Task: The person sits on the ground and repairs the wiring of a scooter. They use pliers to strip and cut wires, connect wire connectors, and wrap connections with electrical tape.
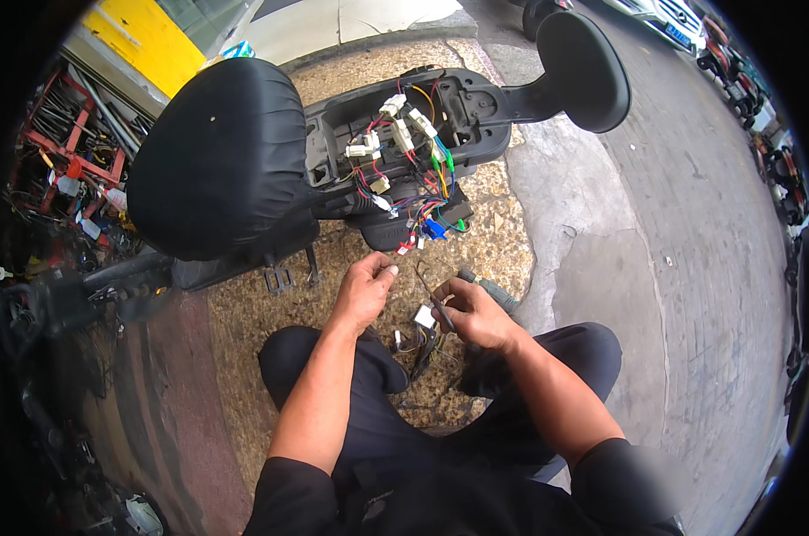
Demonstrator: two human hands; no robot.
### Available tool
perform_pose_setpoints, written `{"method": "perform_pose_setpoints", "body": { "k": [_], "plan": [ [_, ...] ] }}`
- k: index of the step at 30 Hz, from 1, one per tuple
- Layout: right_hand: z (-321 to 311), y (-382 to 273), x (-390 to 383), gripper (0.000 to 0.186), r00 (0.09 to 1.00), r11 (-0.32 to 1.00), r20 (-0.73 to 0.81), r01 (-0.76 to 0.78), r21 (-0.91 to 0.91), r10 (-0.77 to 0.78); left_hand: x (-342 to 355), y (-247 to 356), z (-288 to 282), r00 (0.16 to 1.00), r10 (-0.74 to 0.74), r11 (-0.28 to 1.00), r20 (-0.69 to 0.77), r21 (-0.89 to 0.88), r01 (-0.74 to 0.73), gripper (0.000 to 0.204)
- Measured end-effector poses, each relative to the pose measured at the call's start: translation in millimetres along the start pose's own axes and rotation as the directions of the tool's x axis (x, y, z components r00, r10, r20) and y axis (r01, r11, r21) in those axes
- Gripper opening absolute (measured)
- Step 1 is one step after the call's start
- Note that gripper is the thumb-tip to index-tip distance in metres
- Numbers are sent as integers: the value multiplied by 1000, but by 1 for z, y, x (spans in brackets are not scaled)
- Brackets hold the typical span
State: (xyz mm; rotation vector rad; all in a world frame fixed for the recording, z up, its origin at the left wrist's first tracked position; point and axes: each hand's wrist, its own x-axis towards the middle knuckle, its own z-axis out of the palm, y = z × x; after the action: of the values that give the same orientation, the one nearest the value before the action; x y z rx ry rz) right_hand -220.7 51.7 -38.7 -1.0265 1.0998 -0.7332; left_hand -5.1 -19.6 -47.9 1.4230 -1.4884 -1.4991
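My left hand [365, 293] is closed in a pinch just below a small red connector [403, 249]; what its fingertips hold, if anything, is too small to make out. My right hand [477, 313] grips a thin dark tool [442, 310], its slender tip pointing up toward the connectors. In front of both hands, colored wires hang over the side of a scooter's open under-seat compartment [333, 147]. Among them are a blue connector [435, 229], several white connectors [402, 136] and a black box [458, 207].
A black covered seat [230, 161] is at the left, and a padded backrest [584, 71] at the far right. Between my knees, a white connector with wires [425, 316] lies on the speckled ground [261, 393]. A red rack of tools [74, 134] stands far left; a white car [663, 18] is far right.
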Motion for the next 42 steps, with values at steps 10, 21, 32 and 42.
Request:
{"method": "perform_pose_setpoints", "body": {
  "k": [10, 21, 32, 42],
  "plan": [
    [12, -34, 1, 37, 929, 733, 16, 302, -610, -370, -9, 17, -3, 994, 95, 989, 46, -115, -89, 7],
    [12, -47, 17, 38, 884, 639, 13, 348, -686, -468, -10, 33, 0, 975, 215, 973, -47, -75, -218, 10],
    [10, -51, 18, 39, 864, 510, 51, 342, -790, -500, -9, 41, -1, 969, 228, 974, -91, 9, -228, 12],
    [11, -47, 18, 39, 863, 489, 64, 343, -802, -501, -11, 42, -1, 970, 225, 973, -90, 67, -219, 13]
  ]
}}
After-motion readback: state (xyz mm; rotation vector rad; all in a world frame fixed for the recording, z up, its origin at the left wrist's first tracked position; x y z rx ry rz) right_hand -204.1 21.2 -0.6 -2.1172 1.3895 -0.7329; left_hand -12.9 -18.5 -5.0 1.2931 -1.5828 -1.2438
